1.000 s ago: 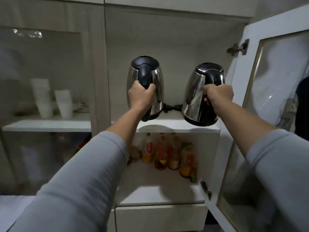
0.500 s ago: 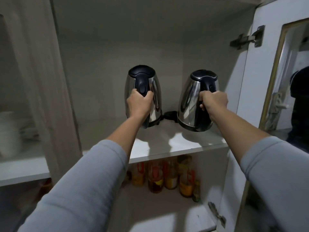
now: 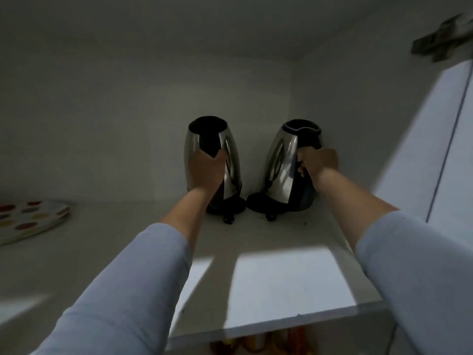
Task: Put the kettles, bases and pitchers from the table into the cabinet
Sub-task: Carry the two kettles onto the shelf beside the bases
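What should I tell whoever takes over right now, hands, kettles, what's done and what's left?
Left hand: closed around the left kettle handle.
Right hand: closed around the right kettle handle.
Both kettles stand at the back of the cabinet shelf, each on a black base, side by side.
Done: two kettles placed.
Left: release both; the table is out of view, so check it for pitchers.

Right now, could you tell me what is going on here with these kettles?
A person is reaching into an open cabinet with both arms. The left hand grips the handle of the left kettle, and the right hand grips the handle of the right kettle. Both kettles are at the back of the upper shelf, each apparently over a black base; the right one tilts slightly. A spotted plate lies further left on the shelf.
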`<state>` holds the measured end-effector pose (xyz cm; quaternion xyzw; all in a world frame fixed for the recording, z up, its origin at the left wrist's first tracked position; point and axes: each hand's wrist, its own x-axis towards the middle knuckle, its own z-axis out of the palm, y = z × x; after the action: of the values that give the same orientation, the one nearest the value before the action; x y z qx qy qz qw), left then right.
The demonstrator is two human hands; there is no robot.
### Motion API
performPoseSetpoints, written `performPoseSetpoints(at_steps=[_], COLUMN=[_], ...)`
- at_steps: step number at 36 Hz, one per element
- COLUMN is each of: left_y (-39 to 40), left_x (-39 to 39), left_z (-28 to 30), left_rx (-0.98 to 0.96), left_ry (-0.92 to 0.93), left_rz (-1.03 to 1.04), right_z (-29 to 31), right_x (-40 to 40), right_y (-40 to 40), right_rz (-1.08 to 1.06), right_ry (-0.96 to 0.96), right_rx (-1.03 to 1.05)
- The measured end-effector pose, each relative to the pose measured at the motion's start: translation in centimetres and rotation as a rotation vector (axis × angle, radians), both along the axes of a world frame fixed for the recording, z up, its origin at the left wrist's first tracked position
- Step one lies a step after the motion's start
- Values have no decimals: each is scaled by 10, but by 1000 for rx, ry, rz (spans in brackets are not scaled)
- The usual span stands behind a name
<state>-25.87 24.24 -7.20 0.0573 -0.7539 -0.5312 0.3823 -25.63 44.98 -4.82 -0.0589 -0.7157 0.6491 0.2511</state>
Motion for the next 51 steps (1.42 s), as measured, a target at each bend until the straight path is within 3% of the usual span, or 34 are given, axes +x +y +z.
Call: performPoseSetpoints(at_steps=[16,29,37,44,51], left_y=[12,36,50,62,69], left_x=[-110,-140,-142,-136,-135], left_z=[-17,-8,-11,-13,-15], left_rx=[-26,-22,10,-75,58], left_ry=[-97,-87,-85,-88,-85], left_rz=[0,-127,57,93,216], right_z=[-19,-19,-18,-21,-23], right_x=[-130,-173,-178,-184,-184], right_y=[5,18,21,14,9], right_rz=[102,158,225,264,255], right_ry=[-150,-101,-97,-118,-72], right_rx=[91,97,151,219,211])
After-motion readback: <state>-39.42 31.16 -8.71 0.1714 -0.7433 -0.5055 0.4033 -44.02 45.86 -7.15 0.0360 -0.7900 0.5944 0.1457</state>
